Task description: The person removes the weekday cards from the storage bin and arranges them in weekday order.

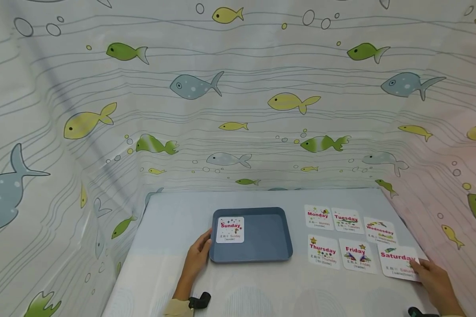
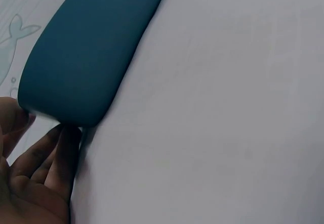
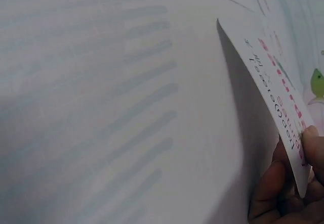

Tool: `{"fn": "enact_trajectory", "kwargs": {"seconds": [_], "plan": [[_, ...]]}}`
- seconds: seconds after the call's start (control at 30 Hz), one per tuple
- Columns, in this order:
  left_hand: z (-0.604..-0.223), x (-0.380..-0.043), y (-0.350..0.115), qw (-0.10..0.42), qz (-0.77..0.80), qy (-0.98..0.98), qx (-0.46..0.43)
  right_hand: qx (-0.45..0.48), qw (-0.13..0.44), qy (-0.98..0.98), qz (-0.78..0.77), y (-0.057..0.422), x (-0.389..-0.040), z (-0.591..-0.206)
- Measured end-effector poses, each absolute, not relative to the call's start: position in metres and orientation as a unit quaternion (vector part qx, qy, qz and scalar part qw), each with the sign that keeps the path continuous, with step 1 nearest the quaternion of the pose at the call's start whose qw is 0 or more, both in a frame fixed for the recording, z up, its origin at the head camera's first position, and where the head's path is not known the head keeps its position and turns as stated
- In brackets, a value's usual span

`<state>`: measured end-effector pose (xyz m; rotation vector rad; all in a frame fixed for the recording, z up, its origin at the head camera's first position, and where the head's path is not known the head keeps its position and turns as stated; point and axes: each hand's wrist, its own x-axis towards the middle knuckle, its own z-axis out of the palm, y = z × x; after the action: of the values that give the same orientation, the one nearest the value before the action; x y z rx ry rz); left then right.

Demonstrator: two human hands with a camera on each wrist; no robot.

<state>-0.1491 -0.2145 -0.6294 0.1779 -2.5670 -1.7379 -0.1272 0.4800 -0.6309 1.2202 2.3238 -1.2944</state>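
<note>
A Saturday card (image 1: 398, 263) is pinched at its right edge by my right hand (image 1: 436, 279). In the right wrist view the thumb lies on the printed face of the Saturday card (image 3: 276, 97) and fingers curl behind it; the card is tilted off the table. My left hand (image 1: 197, 255) holds the left edge of a blue-grey tray (image 1: 265, 242). Seen from the left wrist, thumb and fingers meet the end of the tray (image 2: 86, 57). Inside the tray, at its left, lies a Sunday card (image 1: 230, 230).
Right of the tray lie Monday (image 1: 318, 217), Tuesday (image 1: 347, 220) and Wednesday (image 1: 381, 230) cards in a back row. Thursday (image 1: 323, 252) and Friday (image 1: 358, 256) cards lie in front. A fish-patterned curtain (image 1: 254, 57) surrounds the white table (image 1: 254, 290).
</note>
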Motion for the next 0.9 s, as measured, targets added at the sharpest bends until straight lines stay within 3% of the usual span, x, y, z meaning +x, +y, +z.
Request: {"fn": "enact_trajectory", "kwargs": {"seconds": [0.37, 0.6, 0.9], "plan": [[-0.629, -0.149, -0.213, 0.020, -0.563, -0.825, 0.054, 0.388, 0.100, 0.867, -0.297, 0.462, -0.123, -0.620], [-0.630, -0.149, -0.213, 0.025, -0.565, -0.823, 0.050, 0.387, 0.076, 0.877, -0.274, 0.459, -0.125, -0.624], [-0.630, -0.148, -0.214, 0.024, -0.557, -0.828, 0.056, 0.398, 0.084, 0.873, -0.270, 0.455, -0.127, -0.624]]}}
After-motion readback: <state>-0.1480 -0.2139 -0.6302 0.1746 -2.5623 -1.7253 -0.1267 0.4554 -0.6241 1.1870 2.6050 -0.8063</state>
